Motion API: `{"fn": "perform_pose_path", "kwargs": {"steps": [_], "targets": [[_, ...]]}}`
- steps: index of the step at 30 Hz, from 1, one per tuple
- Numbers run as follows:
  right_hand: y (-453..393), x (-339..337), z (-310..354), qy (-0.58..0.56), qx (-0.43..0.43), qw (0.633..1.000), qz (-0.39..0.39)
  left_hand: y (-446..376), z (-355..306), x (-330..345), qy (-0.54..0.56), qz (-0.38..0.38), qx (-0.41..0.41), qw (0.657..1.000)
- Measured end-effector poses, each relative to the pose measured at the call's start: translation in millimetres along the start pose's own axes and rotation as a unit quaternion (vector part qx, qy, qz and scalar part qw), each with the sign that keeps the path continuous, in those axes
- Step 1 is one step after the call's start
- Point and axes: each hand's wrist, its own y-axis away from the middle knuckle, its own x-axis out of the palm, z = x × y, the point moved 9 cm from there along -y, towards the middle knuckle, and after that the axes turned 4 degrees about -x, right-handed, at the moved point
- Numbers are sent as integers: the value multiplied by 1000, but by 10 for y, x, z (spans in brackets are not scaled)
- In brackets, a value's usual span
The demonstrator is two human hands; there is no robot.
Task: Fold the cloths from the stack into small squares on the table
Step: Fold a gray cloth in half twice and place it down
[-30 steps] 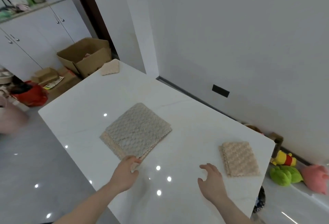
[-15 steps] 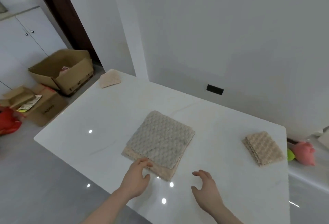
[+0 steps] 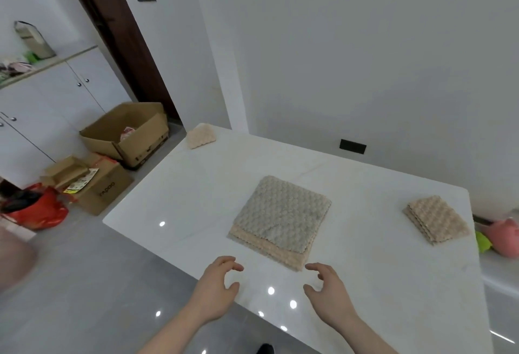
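Note:
A stack of bubble-textured cloths lies in the middle of the white table (image 3: 196, 190): a grey cloth (image 3: 283, 211) on top of a beige cloth (image 3: 278, 251) whose near edge sticks out. My left hand (image 3: 217, 283) hovers over the table's near edge, just left of the stack's near corner, fingers loosely curled and holding nothing. My right hand (image 3: 327, 289) hovers to the right of that corner, fingers also relaxed and empty. A pile of folded beige squares (image 3: 436, 218) sits at the right. One small folded beige cloth (image 3: 200, 136) lies at the far left corner.
Left of the table, on the grey floor, stand an open cardboard box (image 3: 126, 131), smaller boxes (image 3: 92, 182) and a red bag (image 3: 36, 210). White cabinets (image 3: 50, 106) line the left wall. Plush toys (image 3: 502, 237) lie beyond the table's right edge.
My left hand has let go of the stack's near corner and drawn back toward the table edge. My right hand has moved in closer to the stack. The view has shifted.

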Motion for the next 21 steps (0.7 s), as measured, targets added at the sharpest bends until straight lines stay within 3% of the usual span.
{"fn": "perform_pose_path", "kwargs": {"steps": [8, 21], "targets": [[81, 186, 231, -1, 5, 999, -45, -216, 129, -270, -8, 19, 38, 999], [-502, 715, 529, 30, 62, 981, -183, -1431, 491, -354, -49, 155, 165, 973]]}}
